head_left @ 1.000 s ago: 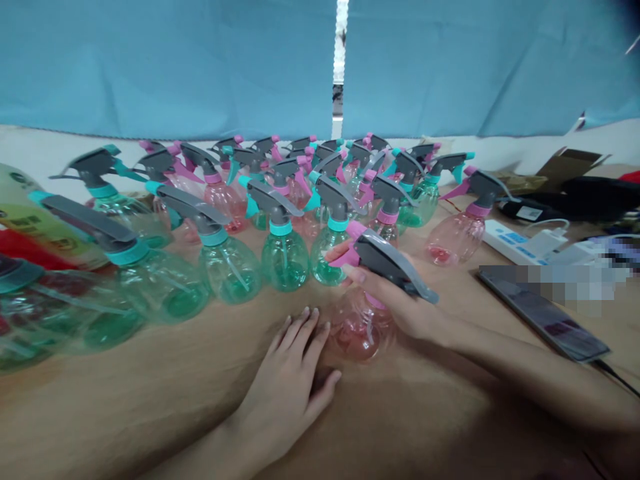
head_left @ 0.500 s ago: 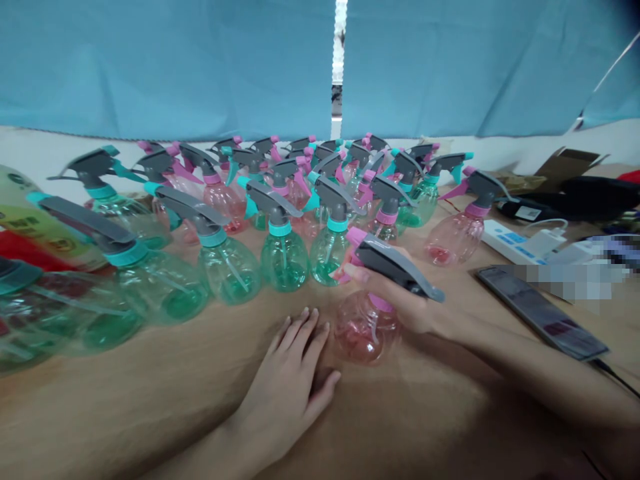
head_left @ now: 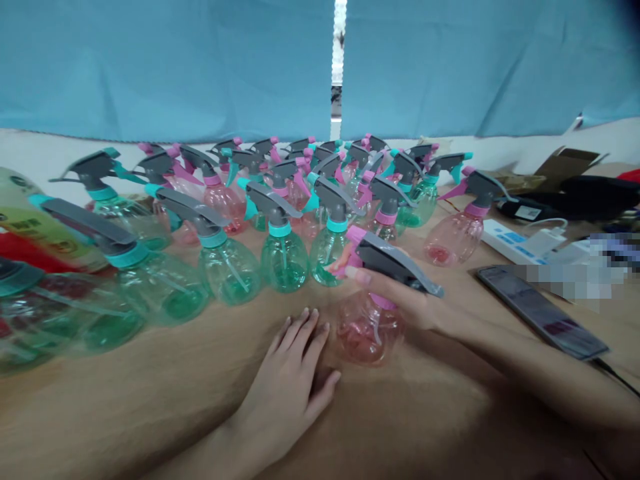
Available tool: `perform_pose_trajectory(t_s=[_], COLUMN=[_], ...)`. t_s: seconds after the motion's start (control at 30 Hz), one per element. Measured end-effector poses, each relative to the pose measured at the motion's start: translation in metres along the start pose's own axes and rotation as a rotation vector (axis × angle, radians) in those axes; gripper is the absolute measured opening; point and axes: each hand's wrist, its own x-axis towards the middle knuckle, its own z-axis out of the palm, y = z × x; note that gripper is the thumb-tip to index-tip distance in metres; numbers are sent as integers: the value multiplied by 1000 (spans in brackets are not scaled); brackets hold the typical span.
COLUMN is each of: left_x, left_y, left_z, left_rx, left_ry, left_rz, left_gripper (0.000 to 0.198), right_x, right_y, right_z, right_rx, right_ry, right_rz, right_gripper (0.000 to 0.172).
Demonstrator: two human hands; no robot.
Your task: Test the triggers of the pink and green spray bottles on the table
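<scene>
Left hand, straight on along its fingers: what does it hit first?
From the left hand, probably the green transparent plastic spray bottle with teal collar nearest the right hand. Depth is unclear; the left hand might brush the held pink transparent plastic spray bottle first.

Table: brown top, crowded toward its far side.
Front row: green spray bottles with turquoise collars, standing side by side.
Behind them: a close-packed mix of green bottles and pink bottles, many bases hidden.
Left end: a large bottle, partly red, behind the green ones.
Middle: left hand resting palm down; near it, a pink spray bottle gripped by the right hand, contact with the tabletop unclear.
Right side: a lone pink bottle near a white power strip; nearer, a phone lying flat, dark cable at its end.
</scene>
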Motion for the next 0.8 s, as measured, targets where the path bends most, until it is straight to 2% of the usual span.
perform_pose_trajectory(t_s=[0.17,0.8], left_x=[-1,-1], left_y=[-1,-1], left_z=[2,2], left_rx=[6,9], left_ry=[11,16], left_rz=[9,4], left_gripper=[49,49], right_x=[2,2], right_y=[4,-3], right_z=[7,7], right_rx=[173,172], right_ry=[-13,12], right_rz=[-8,-38], right_gripper=[20,16])
